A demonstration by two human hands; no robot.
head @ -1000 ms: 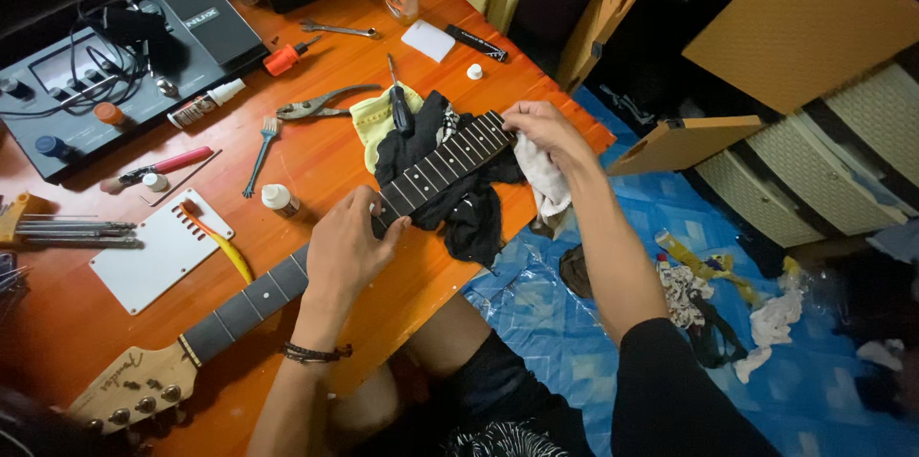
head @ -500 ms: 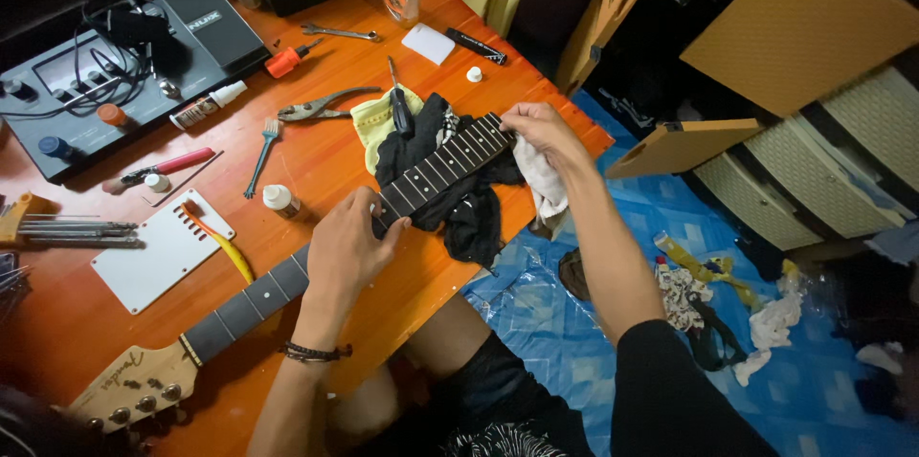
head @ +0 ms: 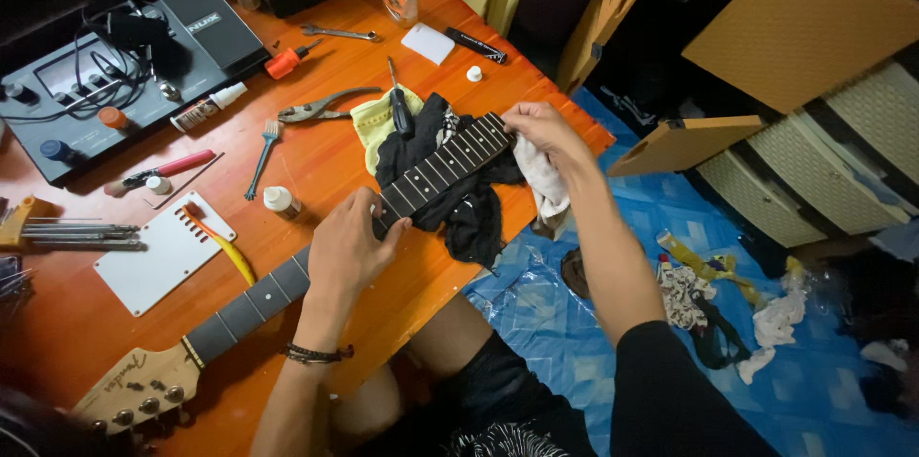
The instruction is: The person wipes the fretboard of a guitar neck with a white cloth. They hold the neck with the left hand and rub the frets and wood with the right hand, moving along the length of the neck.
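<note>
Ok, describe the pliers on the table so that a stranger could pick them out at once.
Start at the orange wooden table and find the yellow cloth beside the far end of the guitar neck. Just left of that cloth lie the pliers, flat, handles spread toward it. Unlike the screwdriver with the orange handle beyond them and the small fork nearer, they are bare grey metal with two curved handles.

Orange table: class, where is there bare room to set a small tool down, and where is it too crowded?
Bare wood lies on the table between the white plate and the guitar neck, and near the front edge below the left hand. It is crowded around the pliers, yellow cloth and black cloth by the right hand.
</note>
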